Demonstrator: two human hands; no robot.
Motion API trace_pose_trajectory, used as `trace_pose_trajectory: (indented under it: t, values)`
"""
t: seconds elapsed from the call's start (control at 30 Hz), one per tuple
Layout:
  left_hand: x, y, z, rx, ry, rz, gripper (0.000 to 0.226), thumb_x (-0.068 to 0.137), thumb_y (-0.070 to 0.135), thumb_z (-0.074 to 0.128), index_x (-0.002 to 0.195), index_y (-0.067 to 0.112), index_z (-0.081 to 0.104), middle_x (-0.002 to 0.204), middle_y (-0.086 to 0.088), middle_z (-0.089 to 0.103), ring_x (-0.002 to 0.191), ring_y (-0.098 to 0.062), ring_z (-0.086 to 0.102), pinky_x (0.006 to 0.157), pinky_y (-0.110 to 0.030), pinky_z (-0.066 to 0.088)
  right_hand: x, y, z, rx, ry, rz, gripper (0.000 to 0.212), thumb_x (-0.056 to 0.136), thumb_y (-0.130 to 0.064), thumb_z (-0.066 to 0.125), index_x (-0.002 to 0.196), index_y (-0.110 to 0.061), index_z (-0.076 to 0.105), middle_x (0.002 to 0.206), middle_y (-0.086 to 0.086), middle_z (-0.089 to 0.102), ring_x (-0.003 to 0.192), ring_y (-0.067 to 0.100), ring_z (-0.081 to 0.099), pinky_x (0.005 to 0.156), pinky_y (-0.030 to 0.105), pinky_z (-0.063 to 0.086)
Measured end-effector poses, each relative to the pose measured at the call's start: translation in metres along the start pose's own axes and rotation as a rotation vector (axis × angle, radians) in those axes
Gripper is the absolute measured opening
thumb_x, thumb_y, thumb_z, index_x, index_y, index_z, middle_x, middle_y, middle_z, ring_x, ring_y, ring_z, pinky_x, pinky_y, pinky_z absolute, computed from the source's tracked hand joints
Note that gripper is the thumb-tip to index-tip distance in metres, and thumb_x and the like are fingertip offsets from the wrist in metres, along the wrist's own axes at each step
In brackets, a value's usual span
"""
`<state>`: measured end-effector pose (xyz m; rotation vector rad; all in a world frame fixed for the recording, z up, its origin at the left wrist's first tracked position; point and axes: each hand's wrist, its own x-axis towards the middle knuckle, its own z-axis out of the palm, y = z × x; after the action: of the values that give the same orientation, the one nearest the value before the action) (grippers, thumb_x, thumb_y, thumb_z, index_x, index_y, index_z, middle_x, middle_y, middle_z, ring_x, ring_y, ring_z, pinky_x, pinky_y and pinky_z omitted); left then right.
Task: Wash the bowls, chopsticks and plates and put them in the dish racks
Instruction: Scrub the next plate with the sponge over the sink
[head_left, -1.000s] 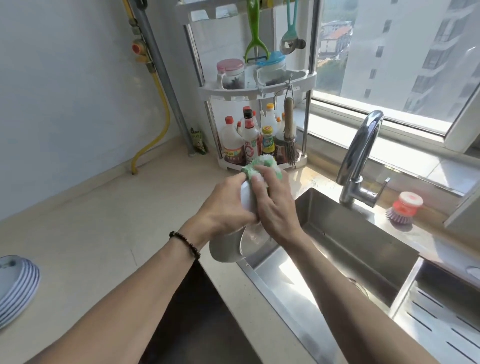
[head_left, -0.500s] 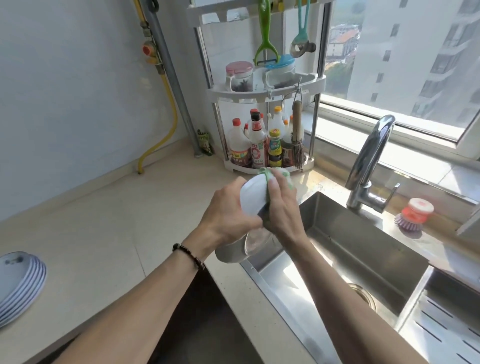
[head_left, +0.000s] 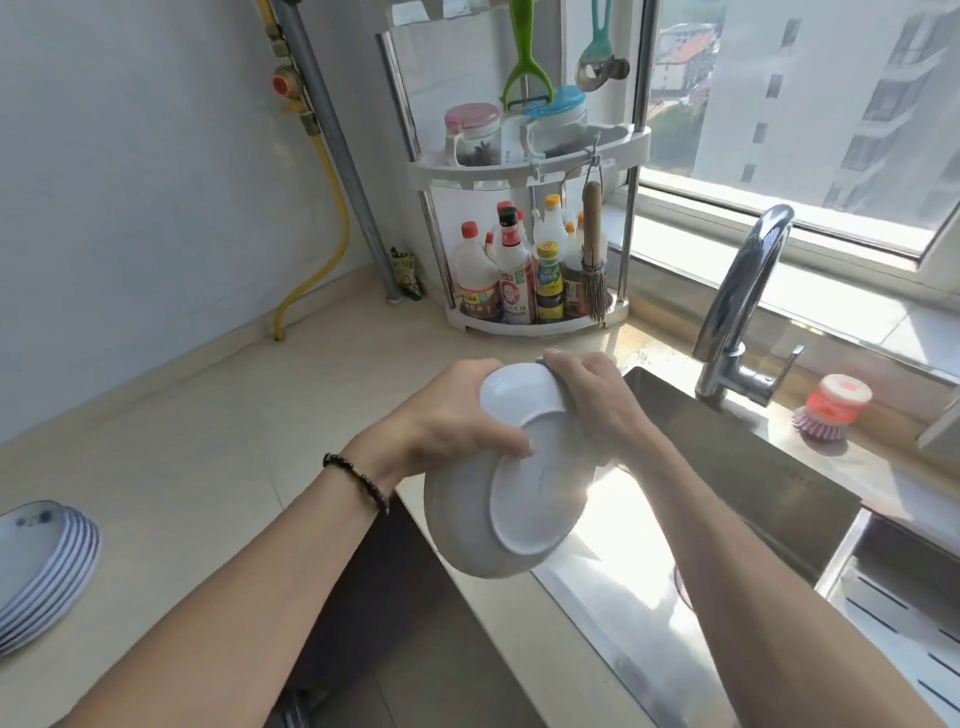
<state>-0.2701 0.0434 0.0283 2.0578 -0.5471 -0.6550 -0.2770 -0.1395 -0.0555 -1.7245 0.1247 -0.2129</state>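
A white bowl (head_left: 524, 499) is held over the counter edge beside the sink (head_left: 753, 467), tilted so its base ring faces me. My left hand (head_left: 452, 415) grips its upper left side, thumb on the base. My right hand (head_left: 597, 405) curls over the far rim at the upper right, fingers reaching behind the bowl. The green sponge it held is almost wholly hidden behind the rim. A stack of blue-rimmed plates (head_left: 36, 566) lies on the counter at the far left.
A chrome faucet (head_left: 743, 301) stands behind the sink, with a red dish brush (head_left: 831, 405) to its right. A slotted drain tray (head_left: 893, 597) sits at the lower right. A corner shelf of sauce bottles (head_left: 519, 291) stands behind my hands.
The bowl has turned so its base faces me and hangs lower. My right hand with the sponge slid from the bowl's top to behind its rim, hiding the sponge.
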Motion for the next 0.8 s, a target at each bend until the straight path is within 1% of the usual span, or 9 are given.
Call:
trace_pose_trajectory:
  t: [0.1, 0.2, 0.33, 0.4, 0.5, 0.53, 0.63, 0.7, 0.8]
  values:
    - [0.01, -0.004, 0.009, 0.063, 0.095, 0.002, 0.045, 0.067, -0.005, 0.08, 0.1, 0.019, 0.063, 0.091, -0.005, 0.071, 0.082, -0.023, 0.069, 0.071, -0.036, 0.06, -0.005, -0.008, 0.011, -0.1, -0.014, -0.129, 0.048, 0.096, -0.048, 0.04, 0.092, -0.005, 0.062, 0.083, -0.001, 0.059, 0.083, 0.018, 0.054, 0.075, 0.036, 0.04]
    - [0.015, -0.012, 0.017, 0.103, 0.22, 0.066, 0.051, 0.06, 0.008, 0.079, 0.106, 0.025, 0.062, 0.095, 0.0, 0.071, 0.087, -0.021, 0.069, 0.075, -0.041, 0.06, -0.017, 0.002, 0.028, -0.164, 0.021, -0.297, 0.035, 0.105, -0.04, 0.035, 0.124, -0.026, 0.062, 0.122, -0.004, 0.057, 0.12, 0.016, 0.046, 0.101, 0.029, 0.038]
    - [0.013, -0.014, 0.021, 0.178, 0.272, 0.085, 0.049, 0.054, 0.019, 0.077, 0.099, 0.026, 0.059, 0.096, -0.002, 0.066, 0.087, -0.023, 0.065, 0.071, -0.04, 0.057, -0.007, 0.014, 0.019, 0.028, 0.033, -0.065, 0.03, 0.106, -0.036, 0.03, 0.111, -0.033, 0.059, 0.119, -0.003, 0.056, 0.113, 0.009, 0.051, 0.096, 0.032, 0.042]
    - [0.014, -0.015, 0.022, 0.156, 0.317, 0.087, 0.048, 0.054, 0.021, 0.077, 0.097, 0.022, 0.059, 0.095, -0.002, 0.065, 0.087, -0.024, 0.065, 0.069, -0.039, 0.056, -0.009, 0.014, 0.023, 0.045, 0.069, -0.029, 0.045, 0.1, -0.049, 0.024, 0.121, -0.032, 0.059, 0.125, 0.0, 0.053, 0.121, 0.015, 0.046, 0.101, 0.022, 0.036]
    - [0.018, -0.016, 0.022, 0.201, 0.343, 0.072, 0.044, 0.064, 0.013, 0.084, 0.097, 0.019, 0.055, 0.093, 0.0, 0.062, 0.084, -0.021, 0.063, 0.061, -0.03, 0.051, -0.023, 0.01, 0.038, -0.039, 0.018, -0.126, 0.049, 0.1, -0.051, 0.026, 0.144, -0.046, 0.043, 0.142, -0.003, 0.04, 0.127, 0.001, 0.028, 0.102, 0.003, 0.017]
    - [0.017, -0.016, 0.022, 0.207, 0.331, 0.079, 0.044, 0.065, 0.012, 0.083, 0.098, 0.018, 0.056, 0.094, 0.0, 0.062, 0.084, -0.02, 0.062, 0.06, -0.028, 0.05, -0.023, 0.011, 0.038, -0.019, 0.002, -0.127, 0.046, 0.1, -0.051, 0.025, 0.143, -0.048, 0.042, 0.145, -0.003, 0.041, 0.131, 0.005, 0.03, 0.104, 0.003, 0.019]
    - [0.011, -0.018, 0.022, 0.135, 0.365, 0.084, 0.051, 0.056, 0.02, 0.079, 0.102, 0.019, 0.06, 0.097, -0.001, 0.065, 0.086, -0.019, 0.064, 0.066, -0.03, 0.055, -0.018, 0.011, 0.031, 0.177, 0.057, -0.004, 0.049, 0.096, -0.061, 0.021, 0.133, -0.047, 0.049, 0.147, 0.004, 0.045, 0.14, 0.024, 0.038, 0.116, 0.037, 0.034]
    - [0.01, -0.021, 0.02, -0.044, 0.434, 0.043, 0.05, 0.055, 0.016, 0.082, 0.101, 0.02, 0.062, 0.096, -0.001, 0.069, 0.085, -0.017, 0.066, 0.067, -0.029, 0.057, -0.027, 0.009, 0.037, 0.115, 0.028, 0.0, 0.06, 0.093, -0.07, 0.015, 0.145, -0.051, 0.039, 0.157, 0.002, 0.029, 0.149, 0.023, 0.022, 0.123, 0.048, 0.021]
    - [0.014, -0.024, 0.015, -0.231, 0.493, 0.006, 0.048, 0.065, -0.003, 0.085, 0.103, 0.014, 0.061, 0.098, -0.006, 0.07, 0.085, -0.019, 0.067, 0.066, -0.028, 0.057, -0.041, 0.007, 0.047, -0.132, -0.122, -0.107, 0.059, 0.094, -0.064, 0.007, 0.152, -0.056, 0.006, 0.167, -0.013, -0.008, 0.148, 0.003, -0.022, 0.123, 0.037, -0.009]
